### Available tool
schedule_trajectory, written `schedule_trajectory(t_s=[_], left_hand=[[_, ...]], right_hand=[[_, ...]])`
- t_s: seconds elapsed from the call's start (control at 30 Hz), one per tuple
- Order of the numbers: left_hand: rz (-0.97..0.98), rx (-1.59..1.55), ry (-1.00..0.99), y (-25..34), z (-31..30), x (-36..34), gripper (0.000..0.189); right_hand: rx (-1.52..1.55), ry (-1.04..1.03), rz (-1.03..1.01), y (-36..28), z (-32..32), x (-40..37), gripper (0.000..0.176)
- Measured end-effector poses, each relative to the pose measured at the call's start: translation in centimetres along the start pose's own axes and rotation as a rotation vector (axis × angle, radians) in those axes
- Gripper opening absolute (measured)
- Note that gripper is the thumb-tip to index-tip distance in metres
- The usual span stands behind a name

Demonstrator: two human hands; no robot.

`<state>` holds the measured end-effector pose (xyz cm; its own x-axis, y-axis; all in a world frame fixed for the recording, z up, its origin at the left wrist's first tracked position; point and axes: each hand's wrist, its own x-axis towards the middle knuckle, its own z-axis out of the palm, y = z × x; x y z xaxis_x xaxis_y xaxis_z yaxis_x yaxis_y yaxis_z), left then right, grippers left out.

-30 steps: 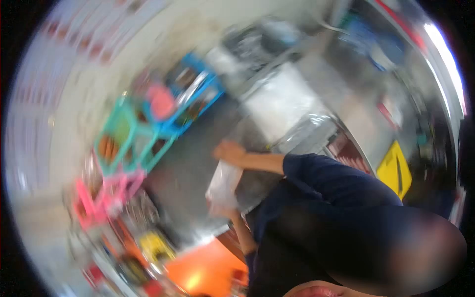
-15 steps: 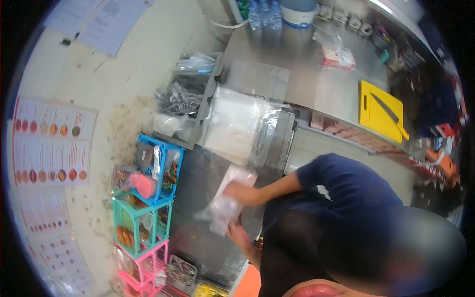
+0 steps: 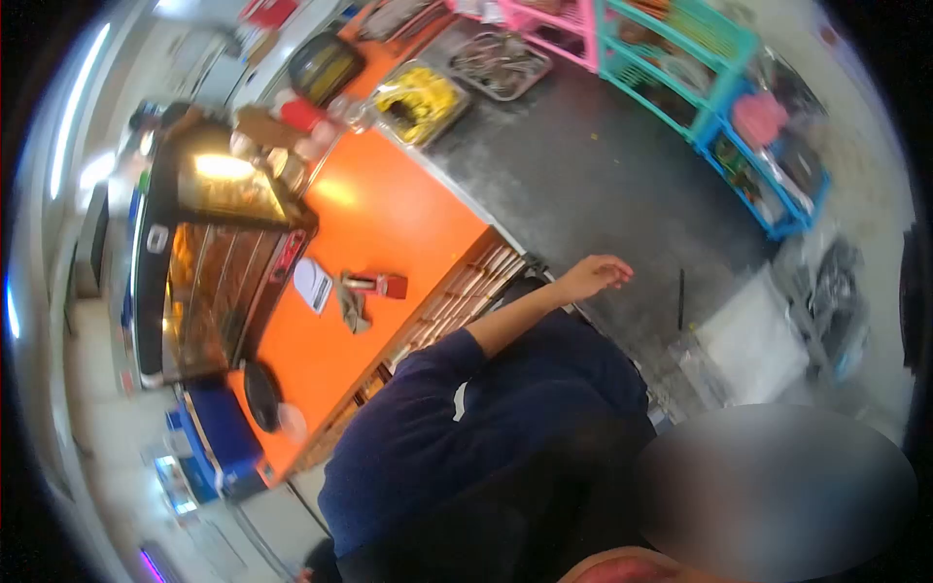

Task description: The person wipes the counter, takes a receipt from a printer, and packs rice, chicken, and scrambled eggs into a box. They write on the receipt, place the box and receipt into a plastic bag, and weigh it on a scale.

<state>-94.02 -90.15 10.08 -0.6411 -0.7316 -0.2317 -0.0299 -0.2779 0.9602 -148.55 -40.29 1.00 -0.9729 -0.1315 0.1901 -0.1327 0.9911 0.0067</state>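
My left hand (image 3: 595, 277) hangs above the dark counter (image 3: 569, 160) near its front edge. Its fingers are loosely bent and a little apart, with nothing seen in them. The right hand is out of view, hidden beyond my dark blue shirt (image 3: 505, 408). To the right of the left hand, a thin black stick-like object (image 3: 681, 299) lies on the counter. Beyond it is a stack of clear plastic bags or sheets (image 3: 753, 335).
Teal (image 3: 714, 87), pink (image 3: 583, 39) and blue racks (image 3: 743, 180) line the wall. Trays hold yellow items (image 3: 418, 102) and metal utensils (image 3: 501, 63). On the left, an orange counter (image 3: 389, 194) carries a lit glass display cabinet (image 3: 228, 282), a cloth (image 3: 351, 306) and a red box (image 3: 392, 286).
My body and view have swung round towards the orange counter. Both hands were on a clear-wrapped pale package; now the package is out of sight and only my left hand shows.
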Motion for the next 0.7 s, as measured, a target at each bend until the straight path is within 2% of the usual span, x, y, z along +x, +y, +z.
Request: schedule_trajectory(t_s=[0.03, 0.13, 0.2, 0.27, 0.3, 0.33, 0.37, 0.4, 0.43, 0.47, 0.5, 0.53, 0.57, 0.6, 0.63, 0.67, 0.7], left_hand=[[0.023, -0.001, 0.046, 0.3, -1.2, -1.3, 0.026], [0.126, -0.038, 0.544, -1.2, -7.2, -6.5, 0.024], [0.182, 0.011, 0.892, -4.1, -10.9, -11.0, 0.023], [0.155, 0.072, 1.267, -5.4, -13.1, -16.3, 0.021], [0.103, 0.118, 1.461, -5.9, -13.9, -19.0, 0.021], [0.142, 0.181, 1.627, -6.7, -14.9, -21.6, 0.021], [0.179, 0.249, 1.788, -8.2, -16.1, -24.2, 0.021], [0.18, 0.177, 1.908, -10.0, -17.6, -26.7, 0.022], [0.18, 0.102, 2.022, -11.9, -19.0, -29.2, 0.024], [0.085, 0.209, 2.124, -12.9, -20.0, -31.7, 0.024], [-0.014, 0.327, 2.207, -13.8, -21.0, -34.4, 0.024], [-0.056, 0.31, 2.201, -15.7, -22.6, -37.2, 0.027], [-0.087, 0.293, 2.191, -17.0, -24.0, -39.0, 0.034], [-0.485, 0.412, 2.163, -16.2, -24.7, -39.7, 0.039], [-0.872, 0.547, 2.082, -14.7, -25.1, -40.6, 0.045], [-0.914, 0.597, 1.99, -12.6, -24.8, -40.7, 0.056], [-0.785, 0.822, 1.886, -14.5, -25.7, -42.0, 0.056]], right_hand=[[-0.037, 0.024, 0.01, -0.8, -0.4, 1.6, 0.028], [-0.125, 0.151, -0.031, -6.5, -1.3, 4.7, 0.027], [-0.123, 0.303, -0.174, -13.2, -1.1, 5.6, 0.027], [0.054, 0.45, -0.576, -23.3, 0.6, 4.2, 0.028], [0.256, 0.389, -0.835, -29.3, 1.4, 1.4, 0.028], [1.122, -0.118, -1.025, -36.3, 3.9, -2.7, 0.03], [1.208, -0.467, -1.083, -43.3, 1.0, -10.5, 0.031], [1.172, -0.709, -1.269, -49.5, -1.9, -18.9, 0.03], [0.988, -1.08, -1.235, -52.8, -10.3, -28.4, 0.031], [0.791, -1.1, -1.532, -55.4, -12.4, -35.4, 0.035], [0.778, -1.249, -1.664, -56.4, -14.4, -42.0, 0.041], [0.777, -1.402, -1.77, -57.1, -13.9, -48.4, 0.046], [0.821, -1.589, -1.853, -57.5, -13.7, -54.5, 0.064], [0.761, -1.488, -2.0, -56.7, -14.3, -59.5, 0.08], [0.623, -1.536, -2.0, -56.0, -13.9, -64.3, 0.093], [0.918, -1.224, -2.165, -55.1, -13.4, -68.8, 0.102], [0.901, -1.151, -2.168, -54.5, -11.1, -72.9, 0.105]])
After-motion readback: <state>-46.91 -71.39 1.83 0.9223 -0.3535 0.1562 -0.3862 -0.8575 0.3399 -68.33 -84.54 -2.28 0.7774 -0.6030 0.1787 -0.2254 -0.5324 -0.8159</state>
